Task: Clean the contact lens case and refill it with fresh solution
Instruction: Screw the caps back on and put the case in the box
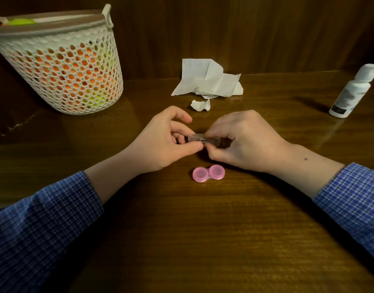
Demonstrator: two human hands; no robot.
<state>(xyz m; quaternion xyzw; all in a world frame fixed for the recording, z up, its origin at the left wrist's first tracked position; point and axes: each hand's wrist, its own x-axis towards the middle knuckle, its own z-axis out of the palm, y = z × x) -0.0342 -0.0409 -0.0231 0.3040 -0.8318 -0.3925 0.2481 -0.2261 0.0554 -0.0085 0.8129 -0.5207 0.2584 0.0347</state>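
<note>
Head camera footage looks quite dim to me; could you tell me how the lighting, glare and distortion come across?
Head view: warm, low light, the wooden back wall nearly black; soft glare on the table near the bottle; wide-angle bending tilts the basket and bottle outward; the clear box between left hand and right hand is hard to make out.

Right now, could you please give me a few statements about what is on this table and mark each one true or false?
1. The pink lens case lies on the table with both caps on. True.
2. Both hands hold a small clear box. True: the left hand and right hand pinch it.
3. The white bottle lies on its side. False: it stands, cap on.
4. The tissue is inside the basket. False: it lies on the table beside it.
</note>
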